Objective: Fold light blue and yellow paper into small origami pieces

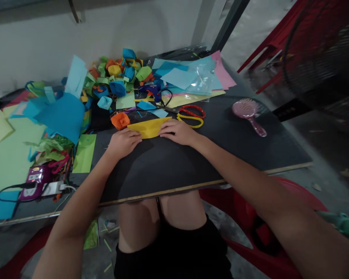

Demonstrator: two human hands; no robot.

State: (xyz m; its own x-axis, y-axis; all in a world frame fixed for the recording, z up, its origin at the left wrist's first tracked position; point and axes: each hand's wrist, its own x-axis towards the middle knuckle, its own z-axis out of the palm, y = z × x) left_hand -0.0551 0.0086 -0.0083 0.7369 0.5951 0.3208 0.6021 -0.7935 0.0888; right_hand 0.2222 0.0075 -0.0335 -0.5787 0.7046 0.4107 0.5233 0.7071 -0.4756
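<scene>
A yellow strip of paper (149, 128), apparently folded, lies on the dark tabletop in front of me. Its left end is under the curled fingers of my left hand (124, 142), which press on it. At the other end my right hand (178, 131) pinches it, thumb towards me. An orange folded paper piece (120, 121) sits just beyond my left hand. Close behind my right hand lie scissors (198, 111) with one red and one yellow handle loop. The undersides of both hands are hidden.
Several folded paper pieces (118, 71) are heaped at the back, near a blue glue gun (151, 91). Paper sheets (180, 77) lie back right, a pink hairbrush (247, 110) at right. A purple power strip (39, 178) with cables stands left. A fan (322, 50) looms far right.
</scene>
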